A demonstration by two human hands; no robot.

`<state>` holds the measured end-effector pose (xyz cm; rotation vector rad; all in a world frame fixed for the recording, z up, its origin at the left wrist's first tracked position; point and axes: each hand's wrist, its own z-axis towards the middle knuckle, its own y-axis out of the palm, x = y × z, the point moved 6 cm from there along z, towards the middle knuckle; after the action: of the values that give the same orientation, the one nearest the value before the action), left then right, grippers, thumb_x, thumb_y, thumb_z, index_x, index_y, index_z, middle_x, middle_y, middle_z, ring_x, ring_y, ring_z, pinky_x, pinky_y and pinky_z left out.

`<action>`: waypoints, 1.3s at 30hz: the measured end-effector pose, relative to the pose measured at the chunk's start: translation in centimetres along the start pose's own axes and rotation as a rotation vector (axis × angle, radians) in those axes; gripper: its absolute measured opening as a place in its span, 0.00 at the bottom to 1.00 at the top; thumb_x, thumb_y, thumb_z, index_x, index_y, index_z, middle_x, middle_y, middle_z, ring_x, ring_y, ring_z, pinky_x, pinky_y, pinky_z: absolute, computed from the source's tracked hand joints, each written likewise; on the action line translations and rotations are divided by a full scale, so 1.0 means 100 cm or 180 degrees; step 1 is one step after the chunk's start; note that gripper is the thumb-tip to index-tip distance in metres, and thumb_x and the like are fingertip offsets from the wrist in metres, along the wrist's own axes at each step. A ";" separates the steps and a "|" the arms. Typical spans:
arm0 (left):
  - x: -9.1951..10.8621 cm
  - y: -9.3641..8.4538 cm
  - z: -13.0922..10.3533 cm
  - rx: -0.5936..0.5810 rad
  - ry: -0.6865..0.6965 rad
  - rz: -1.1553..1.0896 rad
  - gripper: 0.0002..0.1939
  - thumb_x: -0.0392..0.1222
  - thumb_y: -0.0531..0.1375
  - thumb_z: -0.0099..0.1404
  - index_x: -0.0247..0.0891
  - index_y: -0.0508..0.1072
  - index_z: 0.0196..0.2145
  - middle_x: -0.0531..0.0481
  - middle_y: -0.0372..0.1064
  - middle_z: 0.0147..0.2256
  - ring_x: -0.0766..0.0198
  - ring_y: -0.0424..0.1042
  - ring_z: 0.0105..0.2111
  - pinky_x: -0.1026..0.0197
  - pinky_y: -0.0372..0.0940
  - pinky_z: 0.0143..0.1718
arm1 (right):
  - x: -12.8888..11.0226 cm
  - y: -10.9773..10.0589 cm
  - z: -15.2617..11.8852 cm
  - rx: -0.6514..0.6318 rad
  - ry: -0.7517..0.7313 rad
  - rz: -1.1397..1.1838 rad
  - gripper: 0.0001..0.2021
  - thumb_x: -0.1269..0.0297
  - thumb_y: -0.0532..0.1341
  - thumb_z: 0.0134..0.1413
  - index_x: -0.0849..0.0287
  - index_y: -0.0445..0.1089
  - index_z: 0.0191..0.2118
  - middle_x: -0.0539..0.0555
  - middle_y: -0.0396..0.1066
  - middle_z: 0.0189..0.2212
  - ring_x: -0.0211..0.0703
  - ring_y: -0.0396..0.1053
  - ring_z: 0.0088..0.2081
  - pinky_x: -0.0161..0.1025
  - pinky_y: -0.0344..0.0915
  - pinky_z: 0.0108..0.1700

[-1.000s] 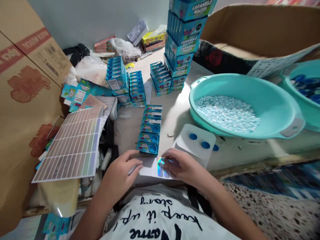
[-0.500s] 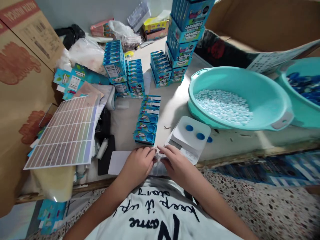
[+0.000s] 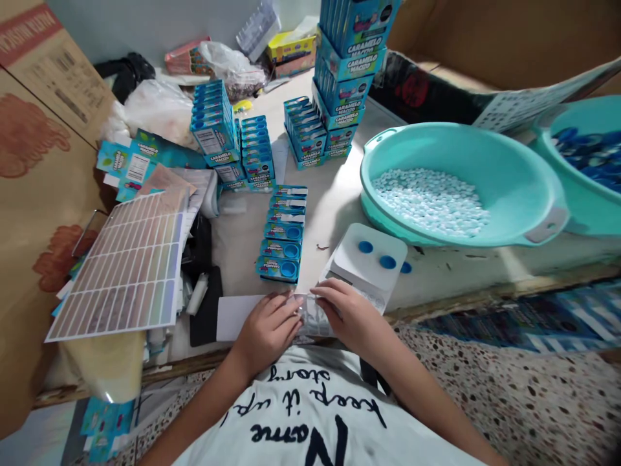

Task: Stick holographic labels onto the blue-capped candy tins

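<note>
Near the table's front edge, my left hand (image 3: 272,321) lies with fingers bent together on the left part of a clear, shiny sheet (image 3: 315,317). The fingers of my right hand (image 3: 342,307) curl over its right part, thumb tucked under. Both hands pinch or press this sheet; the exact contact is hidden. White paper (image 3: 237,317) extends left from under my left hand. Just beyond stands a row of small blue boxes (image 3: 279,266). To the right is a white scale (image 3: 371,259) with blue caps (image 3: 387,262) on it.
A turquoise basin (image 3: 524,194) holds pale candies (image 3: 431,200); another basin (image 3: 572,136) holds blue pieces. Stacked blue boxes (image 3: 344,65) rise at the back. Sticker sheets (image 3: 121,259) and a black object (image 3: 206,317) lie left, beside a large cardboard box (image 3: 43,194).
My hands have moved slightly apart, showing more of the clear sheet between them. The view has shifted a little.
</note>
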<state>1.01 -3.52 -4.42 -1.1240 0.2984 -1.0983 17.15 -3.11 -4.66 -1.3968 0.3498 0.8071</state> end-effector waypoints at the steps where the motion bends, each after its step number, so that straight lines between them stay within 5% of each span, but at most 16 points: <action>1: 0.000 -0.001 0.000 -0.0022 0.0016 -0.0150 0.08 0.31 0.59 0.67 0.41 0.78 0.39 0.43 0.80 0.47 0.54 0.77 0.51 0.50 0.72 0.53 | 0.001 0.001 0.001 -0.0007 0.0001 -0.0123 0.16 0.73 0.51 0.66 0.58 0.75 0.48 0.61 0.76 0.41 0.50 0.75 0.41 0.45 0.73 0.42; 5: 0.005 -0.021 0.005 -0.0218 -0.0240 -0.1403 0.09 0.31 0.60 0.66 0.45 0.73 0.33 0.53 0.81 0.35 0.62 0.80 0.37 0.53 0.74 0.49 | 0.005 0.007 0.006 -0.0142 -0.0041 -0.0517 0.18 0.78 0.51 0.62 0.59 0.76 0.48 0.60 0.77 0.42 0.51 0.74 0.42 0.47 0.72 0.45; 9: -0.010 -0.078 0.022 0.0926 -0.1222 -0.2639 0.10 0.39 0.67 0.63 0.47 0.68 0.33 0.59 0.76 0.28 0.64 0.77 0.29 0.52 0.76 0.44 | 0.005 0.002 0.012 0.0009 0.0022 -0.0448 0.16 0.76 0.53 0.63 0.57 0.76 0.46 0.59 0.78 0.43 0.51 0.74 0.39 0.53 0.68 0.50; 12: -0.035 -0.100 0.045 0.1352 -0.2132 -0.2512 0.13 0.45 0.69 0.60 0.44 0.67 0.30 0.56 0.75 0.27 0.63 0.76 0.28 0.57 0.75 0.37 | -0.002 -0.024 0.023 0.0519 0.0118 0.0234 0.13 0.67 0.53 0.67 0.56 0.75 0.47 0.60 0.78 0.44 0.52 0.75 0.44 0.51 0.68 0.50; 16: -0.066 -0.084 0.092 0.0981 -0.2666 -0.2552 0.19 0.52 0.72 0.50 0.40 0.68 0.28 0.53 0.73 0.24 0.63 0.75 0.27 0.62 0.70 0.30 | -0.012 -0.054 0.054 0.0596 0.0309 0.1519 0.18 0.52 0.55 0.68 0.54 0.72 0.55 0.59 0.77 0.47 0.51 0.74 0.48 0.46 0.70 0.48; 20: -0.079 -0.058 0.121 0.0752 -0.2796 -0.2967 0.22 0.56 0.73 0.45 0.38 0.70 0.26 0.53 0.71 0.22 0.63 0.74 0.25 0.63 0.69 0.29 | -0.010 -0.061 0.090 0.0655 0.0441 0.1958 0.24 0.48 0.66 0.54 0.55 0.73 0.54 0.57 0.78 0.45 0.49 0.75 0.44 0.44 0.71 0.46; 26: -0.096 -0.046 0.123 0.0497 -0.3019 -0.2655 0.19 0.56 0.70 0.49 0.36 0.76 0.29 0.48 0.75 0.26 0.59 0.76 0.28 0.61 0.68 0.30 | 0.012 -0.045 0.113 0.0865 0.0692 0.2681 0.12 0.57 0.66 0.46 0.60 0.78 0.33 0.53 0.75 0.27 0.44 0.71 0.31 0.41 0.68 0.36; 32: -0.110 -0.041 0.128 0.0416 -0.2413 -0.0855 0.09 0.47 0.68 0.57 0.40 0.79 0.26 0.46 0.77 0.37 0.54 0.76 0.41 0.52 0.67 0.49 | 0.028 -0.038 0.112 0.0953 0.1044 0.2738 0.27 0.58 0.65 0.44 0.61 0.75 0.52 0.44 0.66 0.19 0.38 0.64 0.24 0.38 0.63 0.30; 35: -0.112 -0.035 0.128 0.0397 -0.2244 -0.0407 0.07 0.43 0.70 0.57 0.40 0.79 0.24 0.43 0.75 0.47 0.50 0.72 0.52 0.48 0.62 0.58 | 0.037 -0.029 0.112 0.0928 0.1137 0.2739 0.26 0.60 0.62 0.43 0.62 0.76 0.50 0.45 0.66 0.20 0.39 0.64 0.25 0.39 0.63 0.31; 39: -0.117 -0.027 0.124 0.0176 -0.2235 -0.0390 0.08 0.42 0.69 0.58 0.40 0.77 0.24 0.44 0.72 0.49 0.51 0.72 0.52 0.49 0.63 0.57 | 0.047 -0.015 0.113 0.0868 0.1146 0.2766 0.22 0.63 0.59 0.39 0.61 0.78 0.44 0.46 0.66 0.20 0.39 0.63 0.26 0.40 0.63 0.32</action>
<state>2.41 13.11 -0.16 -1.4139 -0.3537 -0.7478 18.76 9.12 -4.58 -1.1037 1.3555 1.1404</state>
